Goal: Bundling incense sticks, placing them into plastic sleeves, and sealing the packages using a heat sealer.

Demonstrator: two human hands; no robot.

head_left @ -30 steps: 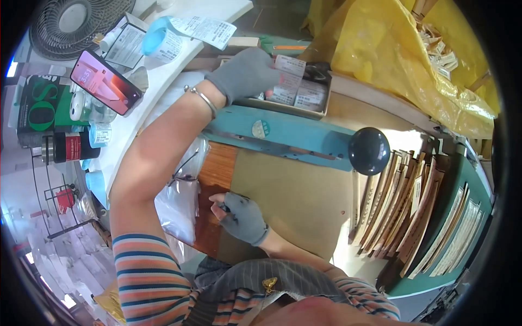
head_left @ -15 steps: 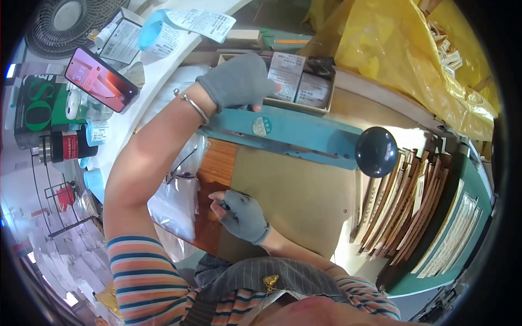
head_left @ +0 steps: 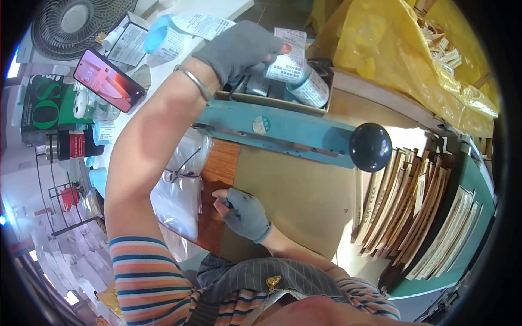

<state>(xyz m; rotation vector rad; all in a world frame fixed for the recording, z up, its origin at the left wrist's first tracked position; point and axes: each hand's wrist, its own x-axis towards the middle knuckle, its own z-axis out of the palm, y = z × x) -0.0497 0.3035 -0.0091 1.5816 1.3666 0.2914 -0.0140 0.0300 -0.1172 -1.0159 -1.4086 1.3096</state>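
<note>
My left hand (head_left: 239, 49), in a grey fingertip-less glove, reaches across to the far side. Its fingers are closed on a label roll (head_left: 287, 65), white with printed labels and a loose end standing up. The roll is above an open cardboard box (head_left: 272, 101) in which another label roll (head_left: 311, 91) lies. Low in the middle, my right hand (head_left: 244, 214), gloved the same way, rests near the edge of the reddish wooden board (head_left: 222, 163). Its fingers are curled, with a dark bit showing between them that I cannot make out.
A long blue metal arm (head_left: 304, 136) with a black ball knob (head_left: 370, 147) spans the bench. Several upright wooden strips (head_left: 399, 201) stand at right beside a green tray (head_left: 462, 233). Clear plastic bags (head_left: 176, 206), a phone (head_left: 109, 80) and a fan (head_left: 76, 22) are at left.
My left hand has moved up and away, and the label roll has come up and tilted out of its place in the box. My right hand has barely moved.
</note>
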